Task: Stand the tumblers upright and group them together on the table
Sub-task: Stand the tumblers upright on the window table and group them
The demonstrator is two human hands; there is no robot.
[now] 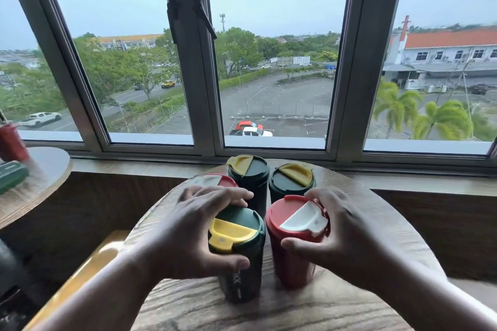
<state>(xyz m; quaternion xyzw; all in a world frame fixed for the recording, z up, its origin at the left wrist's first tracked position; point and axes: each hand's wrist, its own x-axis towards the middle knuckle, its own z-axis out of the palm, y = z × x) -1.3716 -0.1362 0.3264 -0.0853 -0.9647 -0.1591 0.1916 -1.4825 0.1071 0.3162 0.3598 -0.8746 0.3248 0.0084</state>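
Tumblers stood upright, clustered on the round wood-grain table [363, 209], two in my grip.

My left hand [188, 226] curled round the green tumbler [239, 274] with its yellow lid flap; my right hand [347, 236] clasped the red tumbler [293, 263], white-flapped. Beyond my fingers stood two more green tumblers [248, 174] [291, 180] and another red one [215, 180].

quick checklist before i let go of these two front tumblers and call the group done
1. Left hand grips the near green tumbler, upright: ok.
2. Right hand grips the near red tumbler, upright: ok.
3. Two far green tumblers upright, close together: ok.
4. Far red tumbler mostly hidden behind the left hand, lid faces up; firmly standing: cannot tell.
5. All five grouped on the round table: ok.
6. Lid flaps fully snapped shut: cannot tell.
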